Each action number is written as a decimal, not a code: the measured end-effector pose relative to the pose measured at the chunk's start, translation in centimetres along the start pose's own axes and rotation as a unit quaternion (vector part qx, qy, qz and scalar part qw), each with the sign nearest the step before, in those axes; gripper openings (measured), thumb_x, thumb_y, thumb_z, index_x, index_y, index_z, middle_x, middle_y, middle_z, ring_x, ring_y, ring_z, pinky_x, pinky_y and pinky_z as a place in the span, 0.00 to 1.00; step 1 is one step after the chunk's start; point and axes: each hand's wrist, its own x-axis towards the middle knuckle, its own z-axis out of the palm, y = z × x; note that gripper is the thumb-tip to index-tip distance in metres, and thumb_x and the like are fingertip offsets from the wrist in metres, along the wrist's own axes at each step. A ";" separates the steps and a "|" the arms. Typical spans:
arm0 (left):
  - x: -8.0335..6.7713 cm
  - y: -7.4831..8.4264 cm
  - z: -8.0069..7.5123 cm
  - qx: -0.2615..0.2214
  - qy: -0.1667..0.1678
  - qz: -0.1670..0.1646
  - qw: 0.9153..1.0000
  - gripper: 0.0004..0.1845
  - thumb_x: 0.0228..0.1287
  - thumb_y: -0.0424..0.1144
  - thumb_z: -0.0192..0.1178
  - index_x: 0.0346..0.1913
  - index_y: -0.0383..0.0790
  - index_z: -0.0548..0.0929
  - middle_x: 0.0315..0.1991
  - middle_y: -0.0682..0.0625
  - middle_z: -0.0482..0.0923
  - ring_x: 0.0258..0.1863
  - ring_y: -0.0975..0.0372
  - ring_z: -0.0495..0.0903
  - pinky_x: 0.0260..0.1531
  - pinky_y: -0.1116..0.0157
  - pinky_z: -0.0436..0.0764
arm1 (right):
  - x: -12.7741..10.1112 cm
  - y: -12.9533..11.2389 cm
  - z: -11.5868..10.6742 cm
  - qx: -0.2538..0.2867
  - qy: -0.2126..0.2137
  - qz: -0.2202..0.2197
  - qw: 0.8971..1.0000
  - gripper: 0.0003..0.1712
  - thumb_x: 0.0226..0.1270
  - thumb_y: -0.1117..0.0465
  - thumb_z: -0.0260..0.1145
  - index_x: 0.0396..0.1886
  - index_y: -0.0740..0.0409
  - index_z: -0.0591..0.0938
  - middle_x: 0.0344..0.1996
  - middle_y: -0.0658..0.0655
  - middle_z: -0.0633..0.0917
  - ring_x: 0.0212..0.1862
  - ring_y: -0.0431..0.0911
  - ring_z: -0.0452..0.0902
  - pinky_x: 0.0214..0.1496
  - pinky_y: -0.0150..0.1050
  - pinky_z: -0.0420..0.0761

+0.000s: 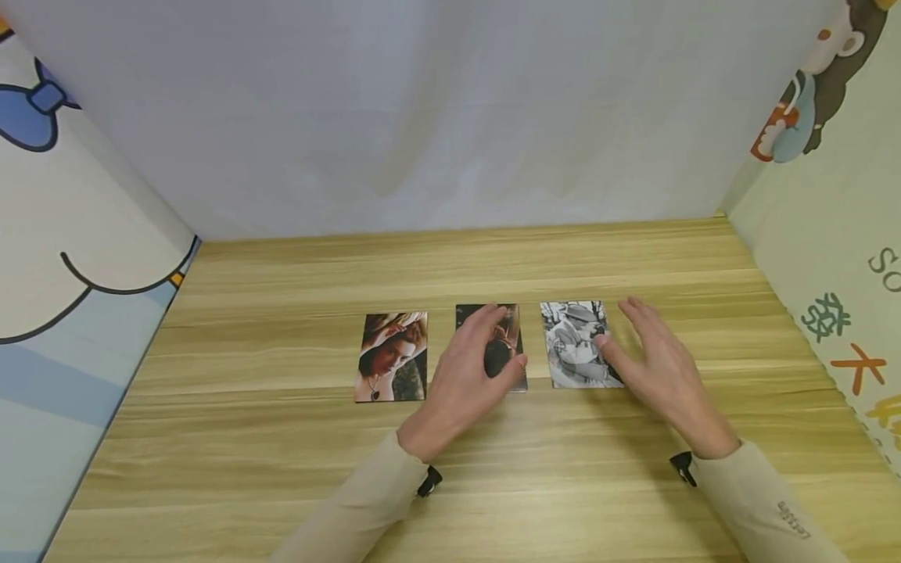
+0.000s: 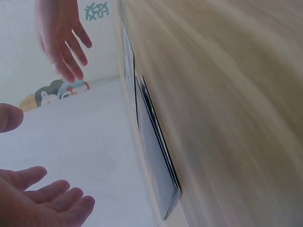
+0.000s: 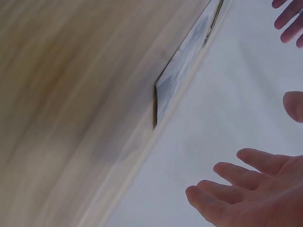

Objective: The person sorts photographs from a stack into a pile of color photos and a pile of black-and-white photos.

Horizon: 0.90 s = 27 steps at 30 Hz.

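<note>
Three photo cards lie in a row on the wooden table: a brown-toned portrait card [image 1: 390, 360] on the left, a dark card [image 1: 500, 352] in the middle and a black-and-white card [image 1: 573, 344] on the right. My left hand [image 1: 464, 367] hovers over the middle card and hides part of it, fingers apart and holding nothing. In the left wrist view the nearer pile [image 2: 156, 161] shows several layered edges. Beside the black-and-white card my right hand [image 1: 658, 367] is held above the table, its thumb over the card's right edge. Both wrist views show loosely spread fingers, apart from the cards.
The wooden table [image 1: 246, 438] meets a plain pale wall [image 1: 317, 117] at the back. Printed cartoon panels stand at the left [image 1: 84, 203] and the right [image 1: 816, 234]. A dark band [image 1: 429, 481] shows at the left cuff, another [image 1: 683, 467] at the right.
</note>
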 end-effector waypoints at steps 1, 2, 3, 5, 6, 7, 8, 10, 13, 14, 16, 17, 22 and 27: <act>-0.1 -0.1 -0.2 0.003 0.002 0.000 1.000 0.37 0.70 0.50 0.62 0.78 0.40 0.67 0.79 0.43 0.61 0.76 0.47 0.63 0.71 0.43 0.67 | 0.0 -0.1 0.1 0.001 0.001 -0.002 1.000 0.45 0.78 0.41 0.59 0.80 0.67 0.60 0.79 0.71 0.58 0.78 0.71 0.50 0.70 0.77 0.54; -0.2 -0.3 -0.3 0.004 0.005 -0.001 1.000 0.38 0.70 0.50 0.62 0.78 0.39 0.66 0.79 0.43 0.60 0.76 0.46 0.63 0.71 0.42 0.67 | 0.0 -0.2 0.2 0.001 0.002 -0.005 1.000 0.45 0.78 0.42 0.59 0.80 0.68 0.60 0.79 0.71 0.58 0.78 0.71 0.50 0.71 0.77 0.54; -0.3 -0.5 -0.5 0.005 0.006 -0.003 1.000 0.38 0.70 0.49 0.62 0.78 0.39 0.66 0.79 0.43 0.60 0.76 0.46 0.62 0.71 0.41 0.67 | 0.0 -0.3 0.3 0.002 0.003 -0.008 1.000 0.45 0.78 0.42 0.59 0.80 0.68 0.60 0.79 0.71 0.57 0.78 0.71 0.50 0.71 0.77 0.54; -0.6 -0.7 -0.8 0.008 0.009 -0.009 1.000 0.38 0.70 0.50 0.62 0.78 0.39 0.66 0.80 0.44 0.58 0.77 0.46 0.61 0.70 0.39 0.66 | -0.1 -0.5 0.5 0.004 0.006 -0.013 1.000 0.45 0.77 0.42 0.60 0.79 0.68 0.61 0.79 0.71 0.57 0.78 0.71 0.50 0.71 0.76 0.54; -0.7 -0.9 -0.9 0.010 0.010 -0.011 1.000 0.38 0.70 0.50 0.62 0.78 0.39 0.66 0.80 0.45 0.58 0.77 0.46 0.60 0.70 0.38 0.66 | -0.1 -0.6 0.6 0.005 0.008 -0.015 1.000 0.45 0.77 0.42 0.61 0.79 0.68 0.61 0.79 0.71 0.58 0.78 0.71 0.50 0.72 0.76 0.54; -0.8 -1.0 -1.0 0.012 0.011 -0.013 1.000 0.38 0.70 0.51 0.62 0.79 0.40 0.66 0.81 0.45 0.57 0.78 0.46 0.59 0.70 0.37 0.65 | -0.1 -0.8 0.7 0.006 0.009 -0.017 1.000 0.45 0.77 0.42 0.61 0.79 0.69 0.61 0.79 0.71 0.57 0.78 0.71 0.50 0.72 0.75 0.54; -0.9 -1.2 -1.1 0.015 0.012 -0.015 1.000 0.39 0.70 0.51 0.63 0.79 0.40 0.65 0.81 0.45 0.57 0.78 0.46 0.58 0.70 0.36 0.65 | -0.1 -0.9 0.8 0.007 0.009 -0.018 1.000 0.45 0.77 0.42 0.61 0.79 0.69 0.61 0.79 0.71 0.57 0.78 0.71 0.49 0.73 0.75 0.53; -1.1 -1.4 -1.4 0.022 0.014 -0.018 0.999 0.39 0.71 0.52 0.63 0.79 0.41 0.65 0.81 0.45 0.57 0.78 0.46 0.58 0.71 0.36 0.63 | -0.1 -1.1 1.0 0.007 0.010 -0.021 1.000 0.45 0.77 0.42 0.61 0.79 0.68 0.61 0.79 0.71 0.57 0.78 0.71 0.49 0.73 0.75 0.53; -1.3 -1.8 -1.7 0.038 0.018 -0.016 0.999 0.40 0.70 0.51 0.64 0.79 0.40 0.64 0.81 0.43 0.57 0.78 0.45 0.59 0.71 0.37 0.63 | -0.1 -1.3 1.4 0.005 0.008 -0.026 1.000 0.45 0.77 0.43 0.61 0.79 0.68 0.61 0.79 0.71 0.58 0.79 0.70 0.49 0.74 0.73 0.54; -1.4 -1.9 -1.8 0.044 0.020 -0.016 0.999 0.40 0.70 0.51 0.64 0.79 0.39 0.64 0.80 0.43 0.57 0.77 0.45 0.59 0.71 0.37 0.64 | -0.1 -1.4 1.5 0.003 0.007 -0.028 1.000 0.45 0.77 0.43 0.61 0.79 0.68 0.61 0.79 0.71 0.58 0.79 0.70 0.49 0.74 0.73 0.54; -1.4 -2.2 -2.0 0.055 0.022 -0.014 0.998 0.40 0.70 0.51 0.64 0.79 0.38 0.64 0.80 0.42 0.57 0.77 0.44 0.60 0.71 0.38 0.64 | -0.1 -1.6 1.7 0.001 0.005 -0.032 0.999 0.45 0.77 0.43 0.61 0.79 0.68 0.61 0.79 0.71 0.58 0.78 0.70 0.50 0.75 0.72 0.54; -1.5 -2.3 -2.1 0.061 0.023 -0.014 0.998 0.40 0.70 0.51 0.64 0.79 0.38 0.64 0.80 0.42 0.57 0.77 0.44 0.60 0.71 0.39 0.65 | -0.1 -1.8 1.8 0.001 0.004 -0.033 0.999 0.45 0.77 0.43 0.61 0.79 0.68 0.62 0.79 0.71 0.58 0.78 0.71 0.50 0.75 0.72 0.54; -1.6 -2.7 -2.6 0.084 0.019 -0.022 0.996 0.41 0.69 0.51 0.65 0.79 0.37 0.64 0.80 0.40 0.57 0.76 0.41 0.60 0.70 0.37 0.66 | 0.0 -2.3 2.4 0.004 -0.006 -0.035 0.999 0.44 0.76 0.43 0.62 0.79 0.67 0.63 0.79 0.70 0.58 0.78 0.71 0.50 0.76 0.71 0.53; -1.6 -3.0 -3.0 0.108 0.010 -0.031 0.994 0.42 0.68 0.51 0.66 0.78 0.35 0.64 0.78 0.37 0.60 0.75 0.39 0.62 0.70 0.36 0.64 | 0.2 -2.8 3.1 0.006 -0.021 -0.042 0.999 0.43 0.76 0.43 0.62 0.78 0.66 0.64 0.79 0.70 0.58 0.79 0.70 0.50 0.76 0.70 0.53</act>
